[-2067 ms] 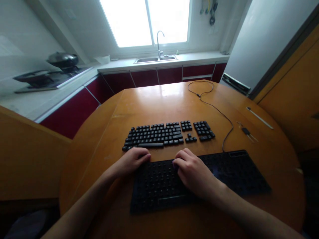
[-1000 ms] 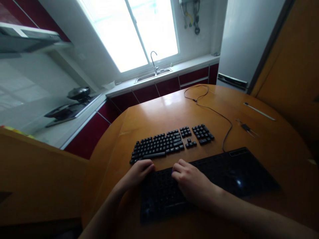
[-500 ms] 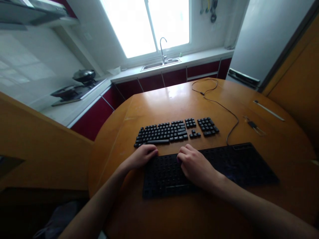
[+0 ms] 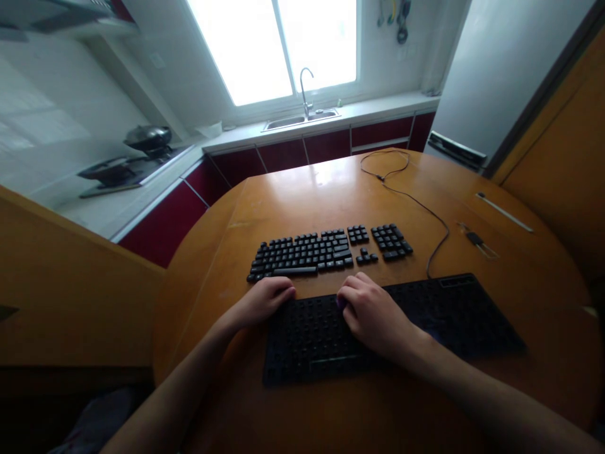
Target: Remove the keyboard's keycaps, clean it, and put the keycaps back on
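Observation:
A black keyboard base, its keycaps off, lies on the wooden table in front of me. At its upper left corner my left hand is closed, with the thumb along the edge and the other fingers partly hidden. Over the middle of the base, my right hand is curled round a small purple object, of which only a bit shows between the fingers; its kind is hidden. Just beyond the base, the loose black keycaps are laid out in keyboard order, touching neither hand.
The keyboard's cable runs from the base to the far side of the round table. To the right lie a small black tool with wire loops and a thin pale stick. A counter with a sink stands beyond.
My view has shifted slightly. The right hand has moved very little over the base, and a bit more of the purple object shows. The left hand stays at the corner.

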`<state>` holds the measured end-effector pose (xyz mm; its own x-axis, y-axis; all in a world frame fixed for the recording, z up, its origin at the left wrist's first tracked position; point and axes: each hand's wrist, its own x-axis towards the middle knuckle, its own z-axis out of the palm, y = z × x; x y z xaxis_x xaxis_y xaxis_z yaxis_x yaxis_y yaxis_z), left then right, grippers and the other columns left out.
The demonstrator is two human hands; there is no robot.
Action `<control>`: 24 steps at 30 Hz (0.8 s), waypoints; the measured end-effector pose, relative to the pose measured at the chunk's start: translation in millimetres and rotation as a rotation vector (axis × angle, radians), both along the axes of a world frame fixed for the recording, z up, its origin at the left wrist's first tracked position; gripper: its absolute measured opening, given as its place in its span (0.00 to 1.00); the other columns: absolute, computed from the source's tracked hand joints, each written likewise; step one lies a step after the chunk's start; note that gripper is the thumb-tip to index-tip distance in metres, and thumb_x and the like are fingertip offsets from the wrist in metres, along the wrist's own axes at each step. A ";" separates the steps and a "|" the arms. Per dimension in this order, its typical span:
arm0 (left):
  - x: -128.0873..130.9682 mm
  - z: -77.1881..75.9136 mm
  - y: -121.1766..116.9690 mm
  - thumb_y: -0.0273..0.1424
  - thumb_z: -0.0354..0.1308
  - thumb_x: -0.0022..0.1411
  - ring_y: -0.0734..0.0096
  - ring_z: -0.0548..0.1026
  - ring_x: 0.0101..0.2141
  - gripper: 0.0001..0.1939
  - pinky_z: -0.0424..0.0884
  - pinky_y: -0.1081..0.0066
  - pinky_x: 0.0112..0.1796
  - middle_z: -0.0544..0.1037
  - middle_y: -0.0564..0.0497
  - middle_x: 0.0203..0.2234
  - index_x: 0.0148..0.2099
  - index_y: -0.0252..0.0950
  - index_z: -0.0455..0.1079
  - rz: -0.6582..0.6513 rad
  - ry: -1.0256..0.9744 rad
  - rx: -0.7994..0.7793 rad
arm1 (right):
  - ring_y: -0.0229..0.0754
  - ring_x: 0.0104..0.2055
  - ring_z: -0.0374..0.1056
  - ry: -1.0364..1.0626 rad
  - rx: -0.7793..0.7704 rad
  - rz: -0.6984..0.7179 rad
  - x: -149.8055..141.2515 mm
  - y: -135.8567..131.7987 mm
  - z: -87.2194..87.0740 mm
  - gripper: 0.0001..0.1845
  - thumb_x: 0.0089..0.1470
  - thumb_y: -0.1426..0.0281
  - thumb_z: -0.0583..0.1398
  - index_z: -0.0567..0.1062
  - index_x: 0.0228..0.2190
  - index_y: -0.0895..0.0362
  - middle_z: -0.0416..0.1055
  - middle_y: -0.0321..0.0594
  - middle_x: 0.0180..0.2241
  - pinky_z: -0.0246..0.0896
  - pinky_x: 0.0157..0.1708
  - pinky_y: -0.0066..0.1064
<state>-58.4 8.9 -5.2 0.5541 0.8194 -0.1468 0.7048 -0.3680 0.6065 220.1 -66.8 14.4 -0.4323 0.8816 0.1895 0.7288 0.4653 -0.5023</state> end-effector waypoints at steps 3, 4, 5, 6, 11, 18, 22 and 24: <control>-0.9 -0.5 0.3 0.41 0.49 0.70 0.71 0.67 0.29 0.19 0.63 0.73 0.31 0.72 0.53 0.26 0.32 0.33 0.70 -0.005 -0.002 -0.005 | 0.45 0.43 0.63 0.062 0.015 -0.022 2.7 2.3 1.7 0.11 0.58 0.81 0.55 0.77 0.33 0.60 0.71 0.45 0.36 0.65 0.47 0.35; -1.0 -0.5 0.4 0.41 0.49 0.70 0.71 0.67 0.29 0.20 0.63 0.73 0.31 0.72 0.53 0.26 0.32 0.33 0.70 -0.007 -0.003 -0.005 | 0.45 0.44 0.63 0.077 0.021 -0.019 2.6 2.3 1.7 0.11 0.58 0.82 0.55 0.77 0.34 0.60 0.72 0.45 0.37 0.65 0.47 0.36; -1.1 -0.4 0.5 0.41 0.49 0.70 0.71 0.67 0.29 0.19 0.63 0.73 0.32 0.72 0.52 0.26 0.32 0.33 0.70 -0.007 -0.004 -0.003 | 0.45 0.44 0.63 0.092 0.026 -0.013 2.3 2.1 1.7 0.11 0.58 0.82 0.55 0.77 0.34 0.60 0.72 0.45 0.37 0.65 0.47 0.36; -1.1 -0.4 0.5 0.41 0.49 0.70 0.71 0.67 0.29 0.19 0.63 0.73 0.32 0.72 0.52 0.26 0.32 0.34 0.70 -0.008 -0.006 -0.002 | 0.45 0.44 0.63 0.105 0.028 -0.006 1.8 1.8 1.5 0.11 0.57 0.82 0.56 0.77 0.34 0.60 0.72 0.45 0.37 0.65 0.47 0.36; -0.5 0.3 -0.2 0.41 0.50 0.70 0.71 0.68 0.29 0.19 0.64 0.72 0.32 0.72 0.52 0.26 0.32 0.34 0.70 -0.005 -0.009 0.004 | 0.45 0.44 0.63 0.172 0.053 0.050 -0.9 -0.1 -1.7 0.12 0.57 0.83 0.56 0.77 0.36 0.60 0.73 0.44 0.38 0.66 0.48 0.36; 0.0 0.9 -0.2 0.41 0.50 0.69 0.71 0.67 0.29 0.19 0.64 0.72 0.32 0.73 0.52 0.26 0.32 0.34 0.71 -0.004 -0.016 0.000 | 0.45 0.43 0.64 0.003 -0.007 0.096 2.4 -0.2 -2.9 0.10 0.56 0.82 0.56 0.76 0.31 0.59 0.72 0.45 0.36 0.66 0.46 0.36; 0.0 1.1 0.5 0.42 0.50 0.70 0.71 0.67 0.29 0.20 0.63 0.72 0.31 0.72 0.52 0.26 0.32 0.34 0.71 -0.008 -0.014 -0.003 | 0.46 0.42 0.64 -0.004 -0.013 -0.079 9.0 3.5 0.9 0.10 0.56 0.81 0.57 0.75 0.28 0.59 0.72 0.45 0.34 0.66 0.45 0.37; 0.4 1.2 0.2 0.42 0.50 0.70 0.71 0.67 0.29 0.20 0.63 0.72 0.31 0.72 0.52 0.26 0.32 0.34 0.70 -0.002 -0.011 -0.003 | 0.45 0.43 0.64 0.056 0.016 -0.011 7.9 3.9 0.8 0.11 0.56 0.83 0.56 0.76 0.30 0.59 0.72 0.45 0.35 0.66 0.46 0.36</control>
<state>-58.0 9.1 -3.9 0.5573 0.8178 -0.1434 0.6974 -0.3673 0.6154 228.1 -62.9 15.1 -0.4108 0.8828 0.2277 0.7049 0.4659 -0.5348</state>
